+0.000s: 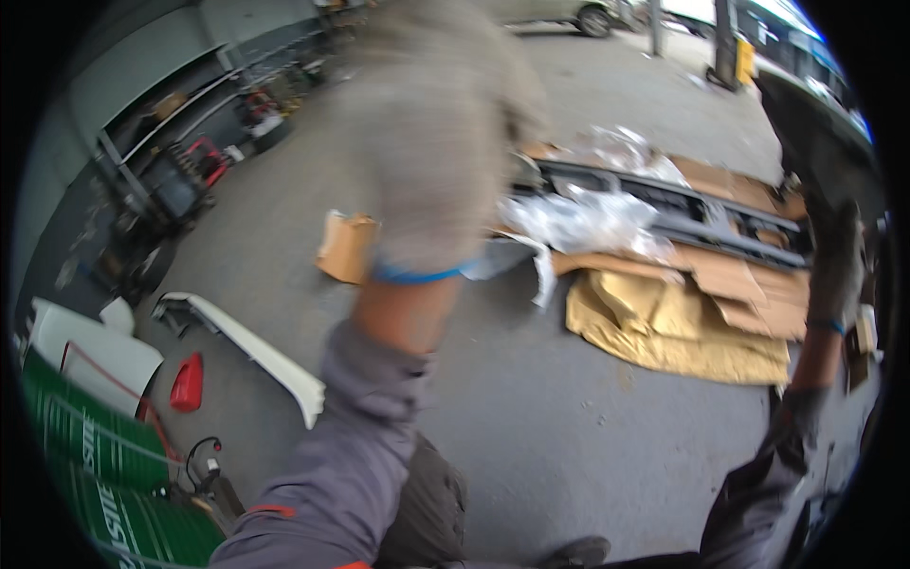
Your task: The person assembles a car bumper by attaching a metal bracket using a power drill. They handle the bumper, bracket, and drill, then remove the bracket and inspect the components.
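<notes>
My left hand (431,161), in a grey glove with a blue cuff edge, is raised in the upper middle. It is smeared by motion, so its fingers and anything in them cannot be made out. At the far right my right hand (836,251), gloved the same way, grips the lower end of a dark, curved panel (817,133) held up near the rim of the view. Beyond the left hand, on the floor, lies a long black frame-like car part (749,237) on flattened cardboard (758,303), partly covered by clear plastic wrapping (592,218).
Gold-coloured sheeting (678,337) lies before the cardboard. On the left are a white trim strip (256,351), a red jug (187,382), green drums (104,446) and a white panel (95,346). Shelving (175,114) lines the left wall; a parked vehicle (559,13) stands far back.
</notes>
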The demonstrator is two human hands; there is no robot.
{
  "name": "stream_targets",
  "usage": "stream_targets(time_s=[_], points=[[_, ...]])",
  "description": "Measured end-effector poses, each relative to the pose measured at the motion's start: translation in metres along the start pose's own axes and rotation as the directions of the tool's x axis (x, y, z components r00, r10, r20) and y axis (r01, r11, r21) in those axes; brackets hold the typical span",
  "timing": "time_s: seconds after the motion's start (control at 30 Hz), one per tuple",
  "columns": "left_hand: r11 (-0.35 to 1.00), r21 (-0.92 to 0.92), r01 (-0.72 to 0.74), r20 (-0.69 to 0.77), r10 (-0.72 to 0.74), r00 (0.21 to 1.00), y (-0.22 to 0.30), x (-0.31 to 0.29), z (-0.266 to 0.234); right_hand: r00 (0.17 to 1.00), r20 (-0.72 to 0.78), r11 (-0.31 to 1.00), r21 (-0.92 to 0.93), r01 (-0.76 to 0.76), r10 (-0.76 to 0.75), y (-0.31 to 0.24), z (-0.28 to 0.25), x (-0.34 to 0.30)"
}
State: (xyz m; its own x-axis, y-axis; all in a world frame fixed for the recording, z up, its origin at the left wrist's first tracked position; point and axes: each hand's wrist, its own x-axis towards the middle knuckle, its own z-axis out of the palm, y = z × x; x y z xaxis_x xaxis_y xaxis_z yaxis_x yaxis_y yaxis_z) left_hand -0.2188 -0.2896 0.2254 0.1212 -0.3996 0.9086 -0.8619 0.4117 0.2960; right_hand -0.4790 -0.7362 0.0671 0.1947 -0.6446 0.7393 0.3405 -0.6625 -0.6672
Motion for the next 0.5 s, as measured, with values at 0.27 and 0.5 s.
stream_targets(time_s=[0.27,0.5], points=[[0.713,-0.69,-0.128,-0.069,0.111,0.991,-0.035,-0.028,0.04,0.929,0.147,0.5,-0.809,0.31,-0.339,-0.025,0.031,-0.012],[0.88,-0.475,0.013,-0.281,-0.166,0.945,0.01,-0.002,0.011,0.99,0.006,0.974,0.173,-0.143,0.144,-0.027,0.038,0.002]])
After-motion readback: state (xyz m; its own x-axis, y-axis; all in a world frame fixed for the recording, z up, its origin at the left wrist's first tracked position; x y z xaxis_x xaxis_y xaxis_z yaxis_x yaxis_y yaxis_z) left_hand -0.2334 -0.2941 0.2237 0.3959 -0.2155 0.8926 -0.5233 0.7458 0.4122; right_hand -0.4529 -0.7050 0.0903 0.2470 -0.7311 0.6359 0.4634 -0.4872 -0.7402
